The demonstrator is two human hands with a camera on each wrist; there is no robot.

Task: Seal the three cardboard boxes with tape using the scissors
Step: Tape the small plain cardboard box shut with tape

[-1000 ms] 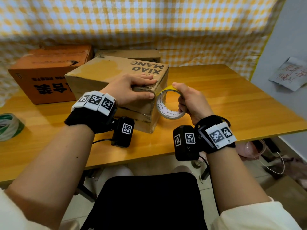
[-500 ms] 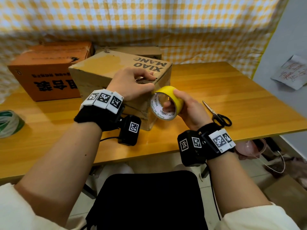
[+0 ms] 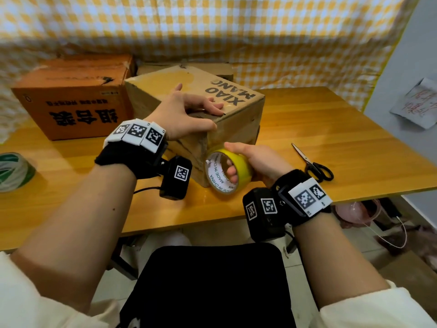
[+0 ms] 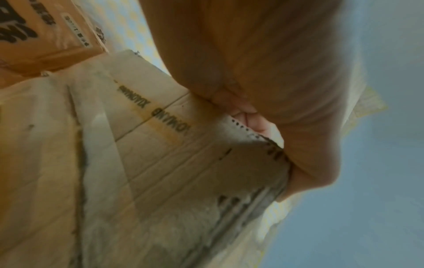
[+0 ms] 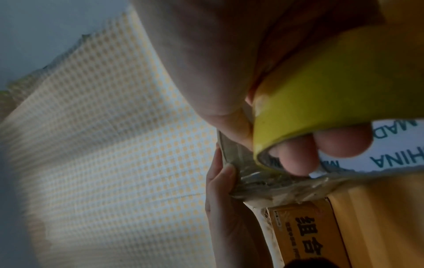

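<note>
I'm mid-strip on the 1st box [image 3: 227, 110]: left hand [image 3: 186, 114] flat on top, right hand [image 3: 257, 162] gripping tape roll [image 3: 238, 166], scissors [image 3: 312, 164] untouched, 2 boxes prob. left

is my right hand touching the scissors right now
Apart. The head view shows the right hand gripping the yellow tape roll by the box corner, while the scissors lie on bare table beyond the wrist.

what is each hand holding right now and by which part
The right hand grips the yellow tape roll, fingers through its core. The left hand holds nothing, pressing flat on the brown cardboard box.
</note>
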